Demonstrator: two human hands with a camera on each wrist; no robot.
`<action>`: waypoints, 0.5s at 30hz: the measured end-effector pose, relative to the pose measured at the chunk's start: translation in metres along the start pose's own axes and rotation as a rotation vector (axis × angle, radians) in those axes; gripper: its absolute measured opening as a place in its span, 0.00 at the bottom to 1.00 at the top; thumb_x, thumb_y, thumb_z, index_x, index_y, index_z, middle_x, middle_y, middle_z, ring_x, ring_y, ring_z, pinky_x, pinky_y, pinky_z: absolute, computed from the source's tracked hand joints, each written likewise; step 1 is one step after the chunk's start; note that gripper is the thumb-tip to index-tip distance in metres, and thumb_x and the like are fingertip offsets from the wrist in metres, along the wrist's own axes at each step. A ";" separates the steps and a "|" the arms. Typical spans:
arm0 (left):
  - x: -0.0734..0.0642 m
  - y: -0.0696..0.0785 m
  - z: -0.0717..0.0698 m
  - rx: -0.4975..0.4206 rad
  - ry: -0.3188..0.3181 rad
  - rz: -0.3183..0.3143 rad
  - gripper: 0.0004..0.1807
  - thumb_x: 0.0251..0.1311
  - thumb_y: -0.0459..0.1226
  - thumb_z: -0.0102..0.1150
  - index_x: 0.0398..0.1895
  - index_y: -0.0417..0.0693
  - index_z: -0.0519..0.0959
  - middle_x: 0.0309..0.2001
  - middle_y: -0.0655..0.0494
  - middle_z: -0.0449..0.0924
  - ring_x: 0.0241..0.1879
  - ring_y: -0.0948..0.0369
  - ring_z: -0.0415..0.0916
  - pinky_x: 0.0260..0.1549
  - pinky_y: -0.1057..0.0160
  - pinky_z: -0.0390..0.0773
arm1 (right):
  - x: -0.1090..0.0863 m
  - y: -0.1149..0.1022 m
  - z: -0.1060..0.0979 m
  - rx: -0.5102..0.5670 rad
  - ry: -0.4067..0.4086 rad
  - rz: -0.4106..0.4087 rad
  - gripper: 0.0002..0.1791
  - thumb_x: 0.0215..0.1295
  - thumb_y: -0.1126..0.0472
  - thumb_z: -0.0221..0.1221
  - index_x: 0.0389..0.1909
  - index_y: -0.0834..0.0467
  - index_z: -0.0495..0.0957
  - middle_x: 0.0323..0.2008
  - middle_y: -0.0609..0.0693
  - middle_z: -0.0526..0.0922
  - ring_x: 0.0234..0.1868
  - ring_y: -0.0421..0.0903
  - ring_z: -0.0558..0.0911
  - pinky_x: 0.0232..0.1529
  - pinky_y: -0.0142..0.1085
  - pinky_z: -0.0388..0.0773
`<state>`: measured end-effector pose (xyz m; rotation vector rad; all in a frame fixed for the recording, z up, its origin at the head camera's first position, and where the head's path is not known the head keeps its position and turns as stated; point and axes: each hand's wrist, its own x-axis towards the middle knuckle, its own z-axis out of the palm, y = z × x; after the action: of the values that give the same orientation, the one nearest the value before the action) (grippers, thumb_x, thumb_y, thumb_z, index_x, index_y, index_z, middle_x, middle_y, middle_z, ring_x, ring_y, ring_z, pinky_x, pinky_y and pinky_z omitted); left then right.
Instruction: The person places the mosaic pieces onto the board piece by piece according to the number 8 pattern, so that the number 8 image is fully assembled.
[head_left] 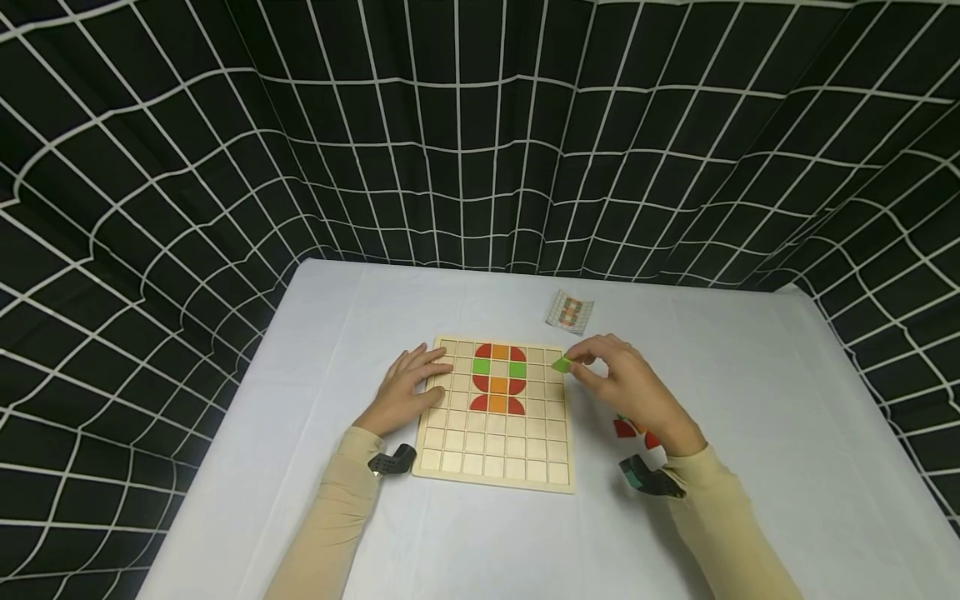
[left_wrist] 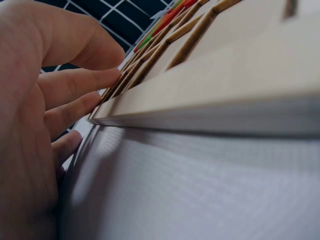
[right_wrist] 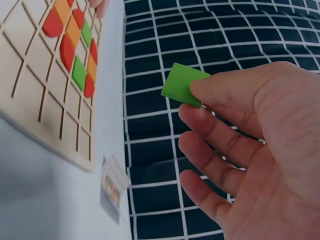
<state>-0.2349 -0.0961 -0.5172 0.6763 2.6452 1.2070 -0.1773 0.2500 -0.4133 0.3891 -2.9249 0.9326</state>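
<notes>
Nearest, at the wooden grid board's (head_left: 496, 444) three o'clock, loose coloured pieces (head_left: 624, 428) lie partly hidden on the white tablecloth (head_left: 787, 433). At its ten o'clock the left hand (head_left: 405, 396) rests over the edge, fingers apart, gripping nothing. At two o'clock the right hand (head_left: 626, 383) pinches a green tile (right_wrist: 181, 83) between thumb and forefinger, raised off the board. Toward twelve, red, orange and green tiles (head_left: 498, 385) sit in cells. Farther, at one o'clock, lies a printed pattern card (head_left: 570, 312); beyond hangs a black, white-gridded curtain (head_left: 480, 183).
</notes>
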 end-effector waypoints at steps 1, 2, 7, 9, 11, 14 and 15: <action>0.000 0.000 0.000 0.002 0.001 0.001 0.23 0.65 0.40 0.58 0.64 0.50 0.79 0.77 0.54 0.64 0.82 0.49 0.45 0.82 0.45 0.35 | 0.001 -0.001 0.001 0.008 -0.010 0.003 0.08 0.69 0.61 0.63 0.47 0.53 0.84 0.44 0.49 0.85 0.49 0.48 0.78 0.52 0.51 0.78; 0.000 0.000 0.000 0.003 0.001 0.001 0.23 0.65 0.40 0.58 0.64 0.50 0.79 0.77 0.54 0.64 0.82 0.49 0.45 0.82 0.46 0.35 | 0.001 -0.003 0.001 0.013 -0.017 0.002 0.08 0.69 0.61 0.63 0.47 0.53 0.84 0.45 0.50 0.85 0.49 0.49 0.78 0.52 0.52 0.79; 0.000 0.000 0.000 0.008 0.003 0.002 0.23 0.66 0.40 0.58 0.64 0.50 0.79 0.77 0.54 0.64 0.82 0.49 0.45 0.82 0.46 0.35 | 0.004 -0.008 0.006 0.043 -0.056 -0.023 0.07 0.68 0.61 0.64 0.45 0.52 0.85 0.44 0.48 0.85 0.48 0.48 0.81 0.50 0.52 0.80; 0.000 0.000 0.000 0.009 0.003 0.002 0.23 0.66 0.40 0.58 0.64 0.50 0.79 0.77 0.54 0.64 0.82 0.49 0.45 0.82 0.46 0.35 | 0.004 -0.010 0.008 0.055 -0.072 -0.049 0.07 0.68 0.61 0.64 0.45 0.51 0.85 0.44 0.47 0.86 0.48 0.47 0.81 0.49 0.52 0.81; 0.000 0.000 0.000 0.008 0.002 0.002 0.23 0.66 0.41 0.58 0.64 0.50 0.79 0.77 0.54 0.63 0.82 0.50 0.45 0.82 0.46 0.35 | 0.005 -0.012 0.011 0.063 -0.085 -0.077 0.07 0.68 0.62 0.64 0.44 0.51 0.85 0.43 0.46 0.85 0.47 0.46 0.81 0.48 0.50 0.82; 0.000 0.000 0.000 0.009 0.001 0.000 0.23 0.66 0.41 0.58 0.64 0.51 0.79 0.77 0.55 0.63 0.82 0.50 0.45 0.83 0.46 0.35 | 0.006 -0.014 0.016 0.072 -0.106 -0.107 0.06 0.68 0.62 0.64 0.43 0.52 0.85 0.42 0.44 0.85 0.43 0.42 0.81 0.46 0.47 0.82; 0.000 0.000 0.000 0.010 0.000 0.001 0.23 0.66 0.41 0.58 0.64 0.51 0.79 0.77 0.55 0.63 0.82 0.50 0.45 0.83 0.46 0.35 | 0.006 -0.015 0.018 0.074 -0.111 -0.114 0.06 0.68 0.61 0.64 0.43 0.52 0.85 0.41 0.43 0.85 0.42 0.41 0.80 0.44 0.47 0.82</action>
<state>-0.2345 -0.0962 -0.5170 0.6786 2.6533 1.1951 -0.1792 0.2267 -0.4189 0.6237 -2.9348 1.0367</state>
